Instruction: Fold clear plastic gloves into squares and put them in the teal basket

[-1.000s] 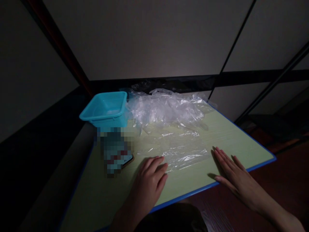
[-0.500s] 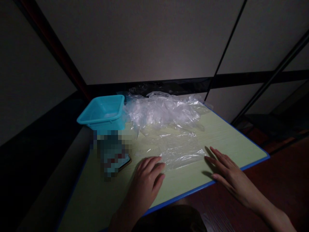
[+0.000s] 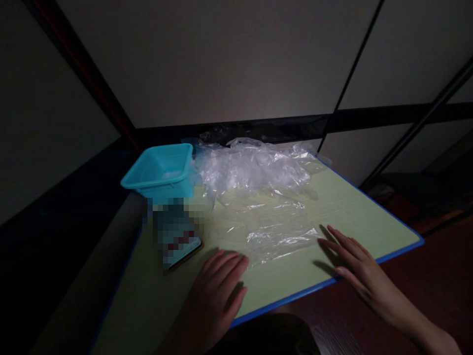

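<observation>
A clear plastic bag (image 3: 277, 231) lies flat on the light green table (image 3: 269, 291) in front of me. My left hand (image 3: 221, 288) is at its lower left corner, fingers spread a little and holding nothing. On the other side, my right hand (image 3: 354, 261) hovers by the bag's right end with its fingers apart, and it holds nothing. Behind the flat bag lies a crumpled heap of clear plastic bags (image 3: 254, 170).
A turquoise basin (image 3: 160, 172) stands at the table's back left corner. Nearer me lies a phone (image 3: 183, 251), partly blurred out. Wall panels (image 3: 221, 64) rise behind the table. More clear plastic (image 3: 334, 337) shows below the front edge.
My left hand has drawn back slightly toward me, off the flat bag's left end. The view has shifted a little, and my right hand appears slightly farther right, fingers still apart.
</observation>
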`<state>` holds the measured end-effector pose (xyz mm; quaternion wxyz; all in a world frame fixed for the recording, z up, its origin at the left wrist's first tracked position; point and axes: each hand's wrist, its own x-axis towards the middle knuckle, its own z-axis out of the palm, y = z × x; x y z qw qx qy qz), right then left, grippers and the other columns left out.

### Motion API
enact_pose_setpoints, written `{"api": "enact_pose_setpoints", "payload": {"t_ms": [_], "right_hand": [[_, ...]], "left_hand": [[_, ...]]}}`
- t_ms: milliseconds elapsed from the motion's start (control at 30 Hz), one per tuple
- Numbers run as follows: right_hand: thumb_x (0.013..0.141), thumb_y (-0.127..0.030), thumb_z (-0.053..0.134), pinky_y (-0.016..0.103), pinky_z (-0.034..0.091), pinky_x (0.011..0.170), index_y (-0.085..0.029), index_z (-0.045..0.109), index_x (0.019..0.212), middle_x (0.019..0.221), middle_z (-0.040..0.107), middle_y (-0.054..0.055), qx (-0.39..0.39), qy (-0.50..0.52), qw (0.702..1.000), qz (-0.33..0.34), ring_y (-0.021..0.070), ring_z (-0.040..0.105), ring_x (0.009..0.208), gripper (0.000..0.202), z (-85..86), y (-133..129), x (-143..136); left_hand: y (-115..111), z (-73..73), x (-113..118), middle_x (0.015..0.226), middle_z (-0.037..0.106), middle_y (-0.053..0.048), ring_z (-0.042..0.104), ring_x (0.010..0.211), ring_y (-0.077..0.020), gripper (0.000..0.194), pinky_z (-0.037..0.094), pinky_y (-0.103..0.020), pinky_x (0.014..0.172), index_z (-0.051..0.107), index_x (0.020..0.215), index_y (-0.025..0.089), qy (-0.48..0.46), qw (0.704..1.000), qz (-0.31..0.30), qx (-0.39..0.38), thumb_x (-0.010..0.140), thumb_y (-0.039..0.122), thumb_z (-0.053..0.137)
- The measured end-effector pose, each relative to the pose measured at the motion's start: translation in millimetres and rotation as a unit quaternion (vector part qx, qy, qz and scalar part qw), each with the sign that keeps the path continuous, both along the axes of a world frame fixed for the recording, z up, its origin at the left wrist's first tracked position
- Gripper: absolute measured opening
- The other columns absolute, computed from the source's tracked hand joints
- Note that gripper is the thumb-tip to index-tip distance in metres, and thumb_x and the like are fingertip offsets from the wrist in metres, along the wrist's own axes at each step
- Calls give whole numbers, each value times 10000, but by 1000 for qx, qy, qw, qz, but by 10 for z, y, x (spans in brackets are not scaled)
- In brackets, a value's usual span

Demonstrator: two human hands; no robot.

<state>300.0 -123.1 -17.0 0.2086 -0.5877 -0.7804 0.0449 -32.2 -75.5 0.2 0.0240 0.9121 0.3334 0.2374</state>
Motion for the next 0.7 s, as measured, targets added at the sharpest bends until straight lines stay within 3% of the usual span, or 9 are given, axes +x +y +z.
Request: {"api": "enact_pose_setpoints", "payload": {"t_ms": [200,367,467,533,700], "right_hand": [[922,-403,348,471,349,1015,-310,288,1391,1460,300,47,-19,104,994,-16,255,335,1294,481,171,77,22],[899,-420,417,401,453,933,-256,500,1248,1262,555,64,-70,109,991,31,244,528,1134,395,473,509,-118],[896,-396,433,357,499,846,-219,603,1092,1111,644,63,-80,126,983,105,213,603,1001,314,551,945,-277],[899,-348,435,321,514,778,-193,616,1040,1051,663,66,-57,118,980,148,193,621,938,278,529,1237,-394],[914,-284,379,335,487,749,-148,610,944,937,665,102,20,83,985,150,199,618,841,270,360,1634,-551]], "left_hand": [[-46,8,-197,1068,653,-67,595,1003,-212,382,443,-416,961,494,1201,177,-7,1000,1,19,820,167,518],[112,248,-230,1120,644,-36,586,1044,-200,329,425,-406,976,517,1188,229,-24,998,8,50,861,221,485],[471,427,-55,1217,582,-64,530,1121,-218,314,418,-430,962,531,1174,207,32,999,28,-25,875,177,440],[812,480,114,1162,605,-76,537,1100,-207,291,407,-409,965,557,1124,165,83,993,21,-82,863,114,436],[1552,424,420,1153,590,-74,537,1085,-191,323,421,-335,937,548,1132,144,154,979,-18,-129,811,111,574]]}}
